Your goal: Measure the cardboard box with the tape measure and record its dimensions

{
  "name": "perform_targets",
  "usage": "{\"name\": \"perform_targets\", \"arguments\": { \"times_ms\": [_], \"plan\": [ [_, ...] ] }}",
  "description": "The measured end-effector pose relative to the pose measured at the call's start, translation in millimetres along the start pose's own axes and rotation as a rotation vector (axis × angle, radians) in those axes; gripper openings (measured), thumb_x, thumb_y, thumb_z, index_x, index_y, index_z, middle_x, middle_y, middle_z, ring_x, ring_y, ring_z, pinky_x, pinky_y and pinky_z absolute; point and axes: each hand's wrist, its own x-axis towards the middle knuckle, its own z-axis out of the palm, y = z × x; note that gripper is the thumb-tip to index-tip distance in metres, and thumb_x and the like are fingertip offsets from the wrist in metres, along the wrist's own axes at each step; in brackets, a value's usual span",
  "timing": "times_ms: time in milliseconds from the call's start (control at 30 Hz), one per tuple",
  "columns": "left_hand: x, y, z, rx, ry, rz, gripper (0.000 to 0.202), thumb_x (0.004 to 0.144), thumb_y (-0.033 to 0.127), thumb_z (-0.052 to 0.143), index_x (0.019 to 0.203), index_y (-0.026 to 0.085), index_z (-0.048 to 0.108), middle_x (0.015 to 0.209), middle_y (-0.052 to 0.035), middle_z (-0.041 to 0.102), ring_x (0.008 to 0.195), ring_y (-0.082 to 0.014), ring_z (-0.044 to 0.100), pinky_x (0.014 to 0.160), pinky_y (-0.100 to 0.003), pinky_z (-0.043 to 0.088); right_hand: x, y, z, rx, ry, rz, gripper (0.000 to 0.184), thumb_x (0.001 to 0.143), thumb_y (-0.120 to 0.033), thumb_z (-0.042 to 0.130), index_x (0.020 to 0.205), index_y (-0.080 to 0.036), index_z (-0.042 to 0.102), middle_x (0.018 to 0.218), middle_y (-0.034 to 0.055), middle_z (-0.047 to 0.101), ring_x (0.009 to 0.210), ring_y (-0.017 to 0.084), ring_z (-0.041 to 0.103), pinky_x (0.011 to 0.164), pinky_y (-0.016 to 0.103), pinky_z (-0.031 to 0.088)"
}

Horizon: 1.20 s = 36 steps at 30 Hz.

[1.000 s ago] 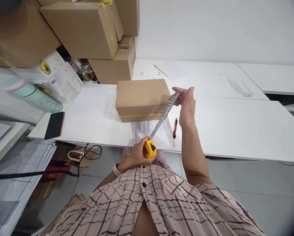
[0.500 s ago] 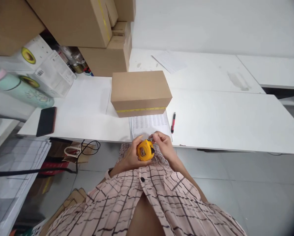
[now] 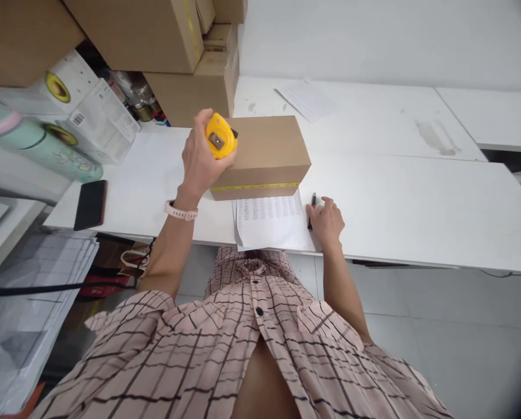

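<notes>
Gripping the tape measure (image 3: pixel 219 135) in the left hand (image 3: pixel 198 161) at eleven o'clock, over the box (image 3: pixel 269 142), apparently cupped for steadiness. With the right hand (image 3: pixel 327 221) half-curled at the pen (image 3: pixel 314 199), at three o'clock, probably placed beside the printed sheet (image 3: pixel 269 220) for reach; cannot tell whether pinching.

I see a rounded yellow tape measure (image 3: pixel 219 138) gripped in the left hand (image 3: pixel 197 160), over the left end of a brown cardboard box (image 3: pixel 269 142); a slim dark pen (image 3: pixel 314 199) lies partly hidden by the right hand (image 3: pixel 327 222).
</notes>
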Motion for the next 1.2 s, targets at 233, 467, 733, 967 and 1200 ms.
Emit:
{"name": "perform_targets", "arguments": {
  "times_ms": [233,467,733,967,1200],
  "plan": [
    [6.0,-20.4,22.3,0.15,0.05,0.09,0.068,0.094,0.035,0.071,0.146,0.009,0.037,0.148,-0.0168,0.05,0.146,-0.034,0.04,0.121,-0.056,0.03,6.5,12.3,3.4,0.125,0.036,-0.044,0.041,0.095,-0.021,0.042,0.129,-0.013,0.064,0.102,0.0186,0.072,0.092,0.029,0.067,0.085,0.045,0.048],
    [-170.2,-6.4,46.7,0.042,-0.001,0.284,0.03,0.099,0.033,0.057,0.126,0.02,0.061,0.123,-0.0094,0.072,0.125,-0.0276,0.065,0.107,-0.052,0.053,-26.7,32.4,-29.0,1.344,0.011,0.026,0.033,0.082,-0.037,0.063,0.109,-0.021,0.072,0.078,0.0024,0.07,0.071,0.017,0.067,0.071,0.034,0.056],
    [-238.3,-10.5,73.8,0.153,-0.23,0.285,0.039,0.104,0.039,0.052,0.132,0.015,0.066,0.137,-0.0153,0.069,0.136,-0.029,0.059,0.118,-0.05,0.046,-70.7,-32.6,-21.6,1.374,-0.343,-0.172,0.027,0.085,-0.05,0.075,0.094,-0.026,0.067,0.069,-0.0021,0.069,0.061,0.014,0.063,0.065,0.031,0.054],
    [-221.6,3.0,90.9,0.178,-0.304,0.247,0.042,0.107,0.04,0.045,0.131,0.013,0.066,0.136,-0.0163,0.069,0.132,-0.0295,0.062,0.115,-0.051,0.048,-59.9,-89.0,43.6,1.17,-0.448,-0.188,0.038,0.098,-0.058,0.052,0.098,-0.023,0.065,0.063,-0.0023,0.062,0.066,0.017,0.063,0.075,0.033,0.05],
    [-221.4,6.1,88.4,0.167,-0.363,0.207,0.043,0.106,0.04,0.043,0.135,0.013,0.062,0.145,-0.0158,0.062,0.14,-0.0293,0.054,0.121,-0.05,0.04,-55.6,-83.4,58.6,0.992,-0.341,-0.332,0.037,0.094,-0.054,0.061,0.075,-0.023,0.053,0.069,-0.0024,0.056,0.069,0.015,0.054,0.07,0.031,0.044]
  ]
}}
